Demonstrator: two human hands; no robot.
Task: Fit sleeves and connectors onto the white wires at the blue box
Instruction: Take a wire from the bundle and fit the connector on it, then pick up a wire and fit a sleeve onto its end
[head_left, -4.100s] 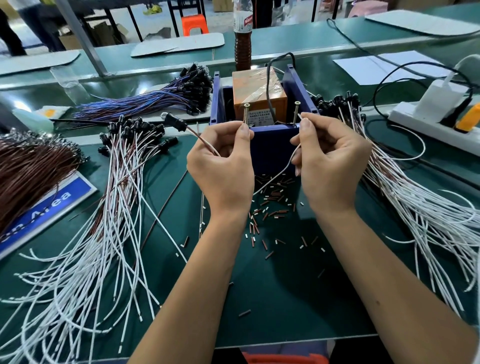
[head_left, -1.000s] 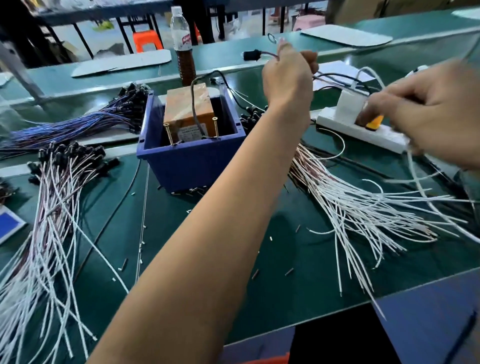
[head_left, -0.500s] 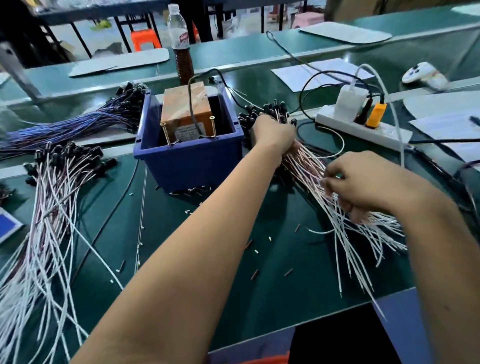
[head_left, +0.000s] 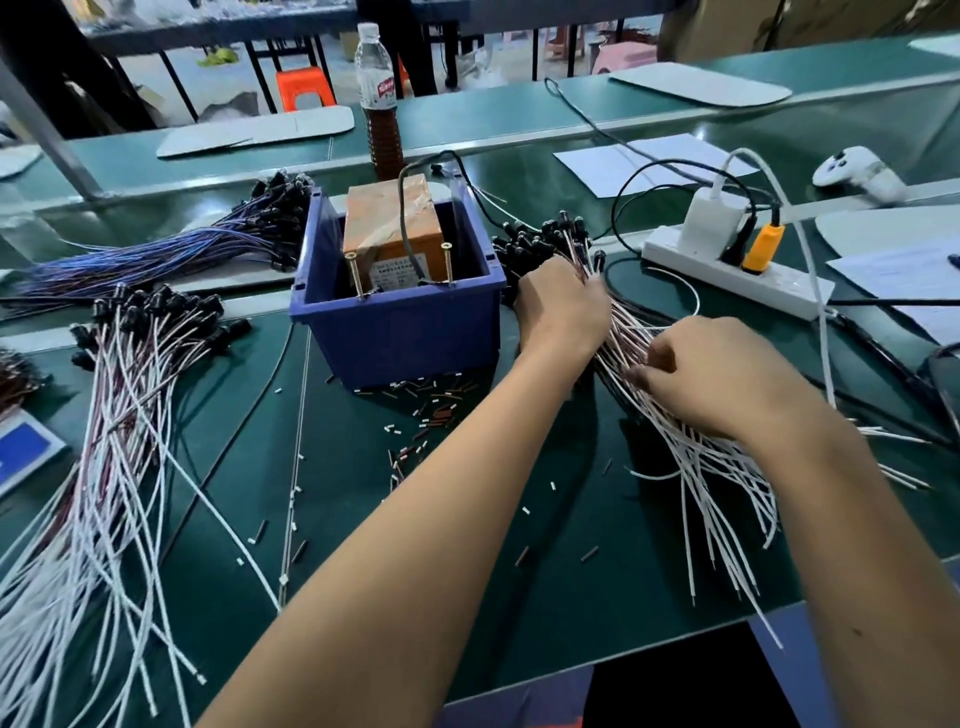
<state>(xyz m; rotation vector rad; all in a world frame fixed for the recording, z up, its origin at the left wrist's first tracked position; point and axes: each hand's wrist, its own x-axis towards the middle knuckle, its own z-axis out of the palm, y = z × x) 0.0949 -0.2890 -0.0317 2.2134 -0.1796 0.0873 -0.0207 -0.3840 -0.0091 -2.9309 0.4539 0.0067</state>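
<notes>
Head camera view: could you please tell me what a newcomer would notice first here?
Both hands are in the wire bundle right of the blue box: left hand near its black connector ends, right hand further down. Another white wire bundle fans across the table's left side.

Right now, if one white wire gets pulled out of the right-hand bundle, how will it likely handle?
Probably floppy: the loose ends of the right-hand bundle curve and splay over the table. Likely to snag, since the strands cross each other where the left hand and right hand rest. The black connectors may make one end slightly heavier.
</notes>
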